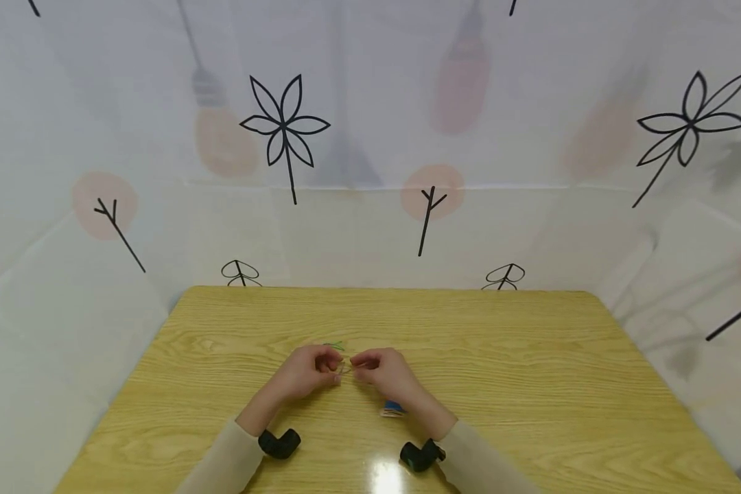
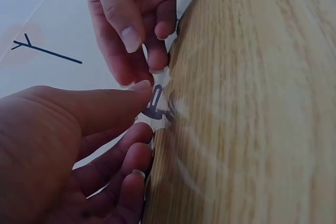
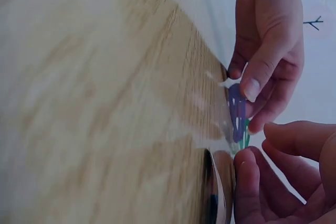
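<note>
A purple snap hair clip (image 3: 237, 111) is between the two hands, just above the table. My left hand (image 1: 311, 370) pinches one end of it between thumb and fingers; in the left wrist view the clip (image 2: 156, 103) shows dark beside the thumb tip. Close to the clip's other end is my right hand (image 1: 385, 374), its fingers loosely bent and its thumb apart from the index finger in the right wrist view. Nothing shows clearly in its fingers. A green hair clip (image 1: 333, 345) lies on the table just beyond the left hand.
A small blue and white item (image 1: 393, 408), perhaps a stack of cards, lies under the right wrist. The wooden table (image 1: 519, 370) ends at a printed white cloth (image 1: 370, 233). Black devices (image 1: 279, 444) are strapped to both wrists.
</note>
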Demonstrator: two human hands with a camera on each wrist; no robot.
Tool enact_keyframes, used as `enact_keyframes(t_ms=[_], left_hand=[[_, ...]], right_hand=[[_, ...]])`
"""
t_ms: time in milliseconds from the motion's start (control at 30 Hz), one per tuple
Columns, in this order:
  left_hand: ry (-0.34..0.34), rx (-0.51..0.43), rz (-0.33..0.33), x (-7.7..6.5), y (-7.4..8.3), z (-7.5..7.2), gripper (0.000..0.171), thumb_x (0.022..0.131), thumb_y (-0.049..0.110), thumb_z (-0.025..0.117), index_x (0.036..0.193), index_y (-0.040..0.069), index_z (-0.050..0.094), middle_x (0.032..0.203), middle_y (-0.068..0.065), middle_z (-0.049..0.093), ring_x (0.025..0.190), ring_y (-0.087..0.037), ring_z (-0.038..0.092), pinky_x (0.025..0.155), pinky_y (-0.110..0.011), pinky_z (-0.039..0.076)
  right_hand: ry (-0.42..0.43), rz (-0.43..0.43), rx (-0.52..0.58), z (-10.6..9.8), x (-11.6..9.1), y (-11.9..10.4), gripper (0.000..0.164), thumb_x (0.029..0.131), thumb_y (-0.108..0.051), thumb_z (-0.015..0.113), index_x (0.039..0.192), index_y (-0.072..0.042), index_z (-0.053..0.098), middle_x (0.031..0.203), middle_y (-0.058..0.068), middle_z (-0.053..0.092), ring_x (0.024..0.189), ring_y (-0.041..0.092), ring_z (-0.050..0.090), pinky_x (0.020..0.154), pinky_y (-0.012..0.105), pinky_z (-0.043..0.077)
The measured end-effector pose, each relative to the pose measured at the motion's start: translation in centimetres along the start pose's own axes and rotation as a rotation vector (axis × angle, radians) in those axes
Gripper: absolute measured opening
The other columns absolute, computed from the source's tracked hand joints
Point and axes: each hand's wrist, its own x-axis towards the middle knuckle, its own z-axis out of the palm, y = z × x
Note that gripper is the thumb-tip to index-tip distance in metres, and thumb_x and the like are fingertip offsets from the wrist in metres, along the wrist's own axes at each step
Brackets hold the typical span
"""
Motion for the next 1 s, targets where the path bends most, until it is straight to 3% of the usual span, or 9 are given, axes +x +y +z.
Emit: enact_keyframes(t_ms=[333, 500, 633, 1000], left_hand=[[-0.006, 0.019, -0.008, -0.09, 0.08, 0.00, 0.014, 0.088, 0.012, 0.077, 0.101, 0.009, 0.071, 0.083, 0.004, 0.062, 0.075, -0.013, 0.057, 0.068, -0.028, 0.048], [0.026, 0.037, -0.024, -0.08, 0.02, 0.26, 0.004, 0.089, 0.013, 0.075, 0.092, 0.012, 0.073, 0.079, 0.004, 0.062, 0.072, -0.014, 0.056, 0.066, -0.030, 0.047], [0.068, 0.046, -0.017, -0.08, 0.00, 0.40, 0.006, 0.090, 0.018, 0.075, 0.091, 0.012, 0.074, 0.080, 0.006, 0.063, 0.072, -0.012, 0.057, 0.066, -0.029, 0.048], [0.152, -0.008, 0.048, -0.16, 0.42, 0.56, 0.005, 0.090, 0.014, 0.075, 0.094, 0.016, 0.077, 0.083, 0.008, 0.066, 0.074, -0.012, 0.059, 0.066, -0.029, 0.050]], right_hand=[[-0.028, 0.004, -0.058, 0.86, 0.47, -0.06, 0.017, 0.090, -0.004, 0.072, 0.106, -0.003, 0.075, 0.099, 0.008, 0.073, 0.090, 0.018, 0.067, 0.078, 0.033, 0.054], [-0.038, 0.011, -0.066, 0.91, 0.46, -0.28, 0.016, 0.090, -0.004, 0.072, 0.106, -0.003, 0.075, 0.098, 0.007, 0.073, 0.089, 0.017, 0.068, 0.078, 0.033, 0.054], [-0.041, 0.023, -0.040, 0.87, 0.55, -0.21, 0.015, 0.091, -0.005, 0.071, 0.105, -0.003, 0.076, 0.098, 0.007, 0.073, 0.088, 0.016, 0.067, 0.076, 0.032, 0.054], [0.062, 0.010, 0.010, 0.40, 0.38, -0.33, 0.020, 0.091, -0.006, 0.072, 0.111, -0.004, 0.073, 0.099, 0.007, 0.072, 0.088, 0.019, 0.068, 0.071, 0.032, 0.055]])
